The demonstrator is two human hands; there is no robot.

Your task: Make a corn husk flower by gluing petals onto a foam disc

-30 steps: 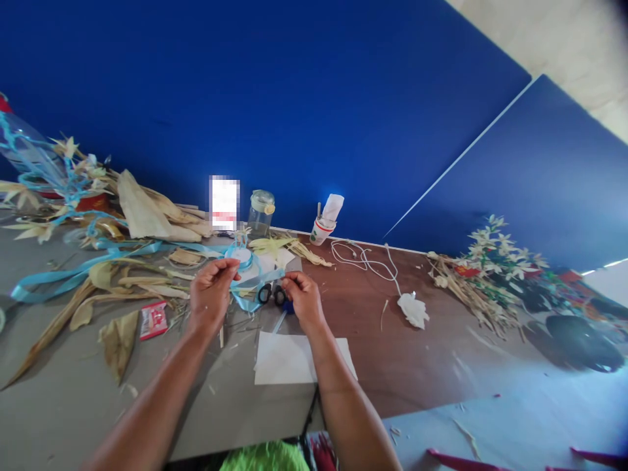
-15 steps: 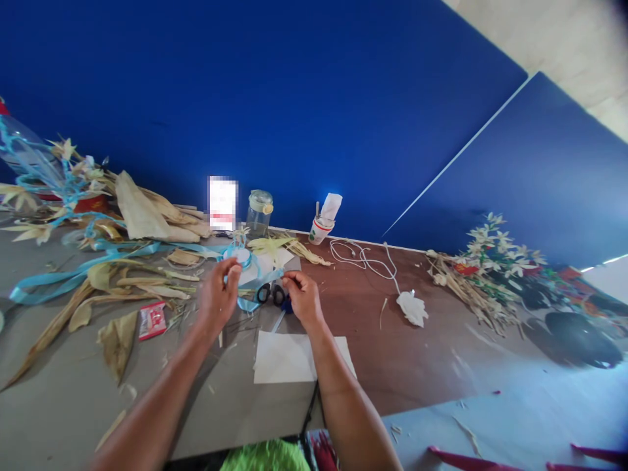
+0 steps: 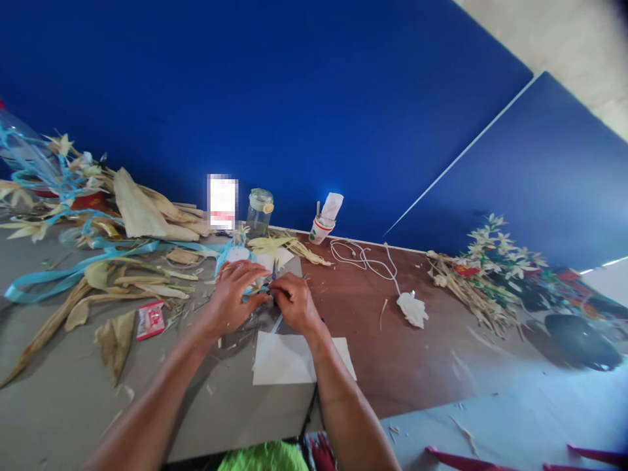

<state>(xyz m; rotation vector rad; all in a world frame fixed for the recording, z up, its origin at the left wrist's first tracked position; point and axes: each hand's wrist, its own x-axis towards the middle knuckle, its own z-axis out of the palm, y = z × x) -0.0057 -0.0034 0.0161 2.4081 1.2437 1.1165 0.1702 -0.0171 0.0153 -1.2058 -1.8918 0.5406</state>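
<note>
Both my forearms run up from the bottom edge to the centre of the frame, where my left hand and right hand meet almost touching over the grey table. Left grip is pinched together on the light blue ribbon, fingers curled over it; right grip is closed too, on something small at the same spot, cannot tell whether it is the ribbon or a tool, the hands hide it. A thin blue-grey stick pokes out below my right hand toward the white paper sheet lying just below the hands. Left of centre, a red packet among dry husk strips. More blue ribbon trails off to the left edge through a pile of corn husks. Just beyond my hands, a white ribbon spool. Right of centre, on the brown table, a white cable and a white husk flower. Further back by the blue wall: glass jar, paper cup. Far right, a bunch of finished husk flowers.
</note>
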